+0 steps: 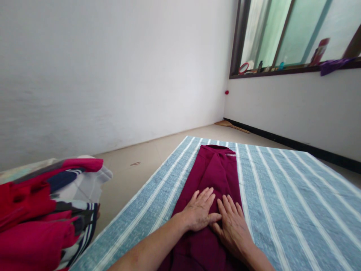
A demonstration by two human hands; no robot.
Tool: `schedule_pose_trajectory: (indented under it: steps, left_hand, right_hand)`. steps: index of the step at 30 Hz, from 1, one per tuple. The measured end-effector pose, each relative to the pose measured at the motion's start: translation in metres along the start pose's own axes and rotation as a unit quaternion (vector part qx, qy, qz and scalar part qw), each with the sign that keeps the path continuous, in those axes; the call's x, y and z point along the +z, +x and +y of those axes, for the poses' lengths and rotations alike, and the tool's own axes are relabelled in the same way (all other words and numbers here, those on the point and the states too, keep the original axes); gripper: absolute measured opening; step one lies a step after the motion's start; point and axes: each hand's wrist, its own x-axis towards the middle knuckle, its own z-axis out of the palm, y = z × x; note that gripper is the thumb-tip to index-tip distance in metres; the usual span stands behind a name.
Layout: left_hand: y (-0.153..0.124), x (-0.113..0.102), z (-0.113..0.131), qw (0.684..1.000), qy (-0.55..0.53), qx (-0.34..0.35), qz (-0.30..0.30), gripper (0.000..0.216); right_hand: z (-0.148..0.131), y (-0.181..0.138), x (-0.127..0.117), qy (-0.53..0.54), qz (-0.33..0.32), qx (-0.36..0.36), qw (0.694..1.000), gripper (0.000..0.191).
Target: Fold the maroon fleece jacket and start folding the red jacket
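A maroon garment [214, 169], folded into a long narrow strip, lies on the blue-and-white striped cloth [270, 203] that covers the surface in front of me. Its far end shows a dark opening like a collar or waistband, with a small pale strip beside it. My left hand [200, 210] rests flat on the garment's middle, fingers stretched forward. Beside it my right hand [232, 224] presses palm down near the garment's right edge, fingers slightly apart. The two thumbs nearly meet. Both forearms hide part of the garment's near end.
At left sits a heap of red, navy and white clothes [36, 226]. White walls [113, 75] rise behind the tiled floor [158, 145]. A straw-coloured brush or broom [235, 126] lies in the corner. On the windowsill stand a round mirror [244, 68], a red flask [320, 51] and a purple cloth [332, 67].
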Motion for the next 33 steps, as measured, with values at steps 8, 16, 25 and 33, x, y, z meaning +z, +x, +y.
schedule_pose_trajectory:
  steps: [8, 16, 25, 33]
  left_hand:
    - [-0.0021, -0.0064, 0.0047, 1.0, -0.003, -0.005, -0.008, 0.076]
    - [-0.0017, -0.0045, 0.0033, 1.0, 0.003, -0.003, -0.003, 0.076]
    - [-0.0012, -0.0032, 0.0031, 1.0, 0.001, -0.005, -0.002, 0.076]
    - [-0.0024, -0.0063, 0.0052, 1.0, -0.002, -0.008, -0.006, 0.075]
  right_hand:
    - [0.0003, -0.0001, 0.0014, 0.002, 0.006, -0.002, 1.0, 0.067]
    - [0.0001, -0.0001, 0.0012, 0.002, 0.01, 0.0, 1.0, 0.067]
    - [-0.0007, -0.0008, -0.0008, -0.004, 0.009, -0.001, 1.0, 0.066]
    - [-0.0009, -0.0001, -0.001, -0.002, 0.004, 0.002, 1.0, 0.068]
